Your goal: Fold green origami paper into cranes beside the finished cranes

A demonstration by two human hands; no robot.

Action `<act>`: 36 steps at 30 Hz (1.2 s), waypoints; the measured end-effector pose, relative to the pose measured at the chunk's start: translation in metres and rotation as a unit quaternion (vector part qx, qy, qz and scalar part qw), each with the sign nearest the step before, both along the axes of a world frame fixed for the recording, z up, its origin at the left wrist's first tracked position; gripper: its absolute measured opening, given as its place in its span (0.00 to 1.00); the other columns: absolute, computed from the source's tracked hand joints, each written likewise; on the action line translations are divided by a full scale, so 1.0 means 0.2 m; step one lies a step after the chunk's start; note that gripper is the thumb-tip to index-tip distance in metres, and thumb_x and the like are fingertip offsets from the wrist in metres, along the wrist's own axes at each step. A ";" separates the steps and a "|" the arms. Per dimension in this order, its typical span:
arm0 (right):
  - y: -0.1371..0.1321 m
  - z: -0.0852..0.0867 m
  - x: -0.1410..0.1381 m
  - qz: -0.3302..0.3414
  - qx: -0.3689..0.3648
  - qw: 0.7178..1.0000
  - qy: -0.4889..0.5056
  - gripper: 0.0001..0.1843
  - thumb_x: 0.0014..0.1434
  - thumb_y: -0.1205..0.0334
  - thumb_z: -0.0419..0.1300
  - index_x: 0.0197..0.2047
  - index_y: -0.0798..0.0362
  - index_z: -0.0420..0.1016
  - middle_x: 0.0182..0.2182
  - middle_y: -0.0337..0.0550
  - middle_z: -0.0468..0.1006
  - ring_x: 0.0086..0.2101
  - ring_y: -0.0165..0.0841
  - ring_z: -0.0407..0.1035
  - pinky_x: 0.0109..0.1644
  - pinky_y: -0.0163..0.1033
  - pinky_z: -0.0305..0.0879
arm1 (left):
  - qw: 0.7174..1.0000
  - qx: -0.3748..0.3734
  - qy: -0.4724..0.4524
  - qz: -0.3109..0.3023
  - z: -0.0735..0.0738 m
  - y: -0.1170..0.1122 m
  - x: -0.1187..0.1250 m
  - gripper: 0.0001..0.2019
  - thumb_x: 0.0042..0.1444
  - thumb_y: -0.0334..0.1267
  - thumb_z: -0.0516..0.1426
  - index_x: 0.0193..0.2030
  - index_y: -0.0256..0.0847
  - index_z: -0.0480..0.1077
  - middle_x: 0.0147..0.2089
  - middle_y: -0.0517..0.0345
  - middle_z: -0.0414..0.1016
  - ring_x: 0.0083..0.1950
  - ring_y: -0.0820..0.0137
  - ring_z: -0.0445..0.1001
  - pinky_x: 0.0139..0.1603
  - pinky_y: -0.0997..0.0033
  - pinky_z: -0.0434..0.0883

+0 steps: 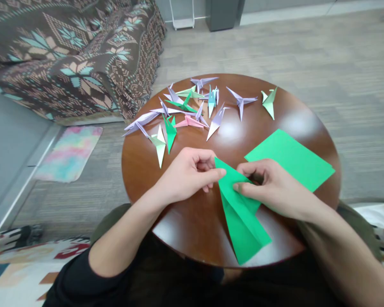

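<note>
A partly folded green paper [243,217] lies on the round wooden table [192,226], its long flap pointing toward me. My left hand [190,172] pinches the paper's upper tip between thumb and fingers. My right hand [272,185] presses and pinches a fold of the same paper from the right. Both hands are closed on it. Behind my right hand lies a flat stack of green paper sheets [291,157].
Several folded paper cranes [187,108] in lilac, green, teal, pink and white are scattered across the table's far half. A sofa with a patterned brown throw [73,51] stands at the back left. A pastel mat [70,151] lies on the floor left.
</note>
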State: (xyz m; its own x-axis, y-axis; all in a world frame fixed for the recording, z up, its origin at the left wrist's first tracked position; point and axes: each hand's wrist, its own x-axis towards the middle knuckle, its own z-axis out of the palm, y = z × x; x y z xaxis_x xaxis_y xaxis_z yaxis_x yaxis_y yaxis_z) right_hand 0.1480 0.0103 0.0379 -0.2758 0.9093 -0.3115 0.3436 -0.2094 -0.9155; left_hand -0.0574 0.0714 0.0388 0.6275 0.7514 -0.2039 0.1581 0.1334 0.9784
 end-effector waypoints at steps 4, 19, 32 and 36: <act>0.00 0.00 0.00 0.002 -0.012 1.000 -0.006 0.07 0.52 0.66 0.58 0.24 0.52 0.67 0.21 0.31 0.63 0.25 0.27 0.57 0.29 0.35 0.52 | 1.000 0.004 0.008 0.005 0.00 0.00 0.00 0.09 0.54 0.31 0.66 0.27 0.36 0.70 0.19 0.66 0.70 0.20 0.79 0.68 0.20 0.83 0.67; -0.01 0.01 -0.02 0.018 -0.010 1.000 -0.003 0.05 0.55 0.65 0.59 0.28 0.54 0.75 0.23 0.34 0.66 0.27 0.29 0.58 0.30 0.36 0.54 | 0.997 -0.037 -0.005 -0.064 -0.04 -0.03 0.03 0.01 0.47 0.30 0.62 0.28 0.35 0.74 0.28 0.63 0.73 0.29 0.76 0.69 0.31 0.78 0.68; -0.02 0.00 -0.01 0.084 -0.003 0.996 -0.042 0.07 0.57 0.65 0.57 0.27 0.52 0.69 0.23 0.31 0.59 0.26 0.27 0.54 0.28 0.36 0.50 | 0.994 0.018 0.059 -0.093 -0.01 -0.02 0.02 0.08 0.48 0.32 0.62 0.23 0.37 0.67 0.22 0.68 0.61 0.26 0.78 0.57 0.26 0.77 0.56; -0.03 0.00 -0.01 0.096 -0.001 0.994 -0.055 0.08 0.58 0.64 0.58 0.27 0.52 0.68 0.23 0.31 0.57 0.26 0.27 0.52 0.27 0.36 0.48 | 0.992 0.032 0.084 -0.087 -0.01 -0.01 0.00 0.04 0.47 0.31 0.60 0.24 0.36 0.70 0.22 0.67 0.63 0.25 0.78 0.58 0.26 0.77 0.56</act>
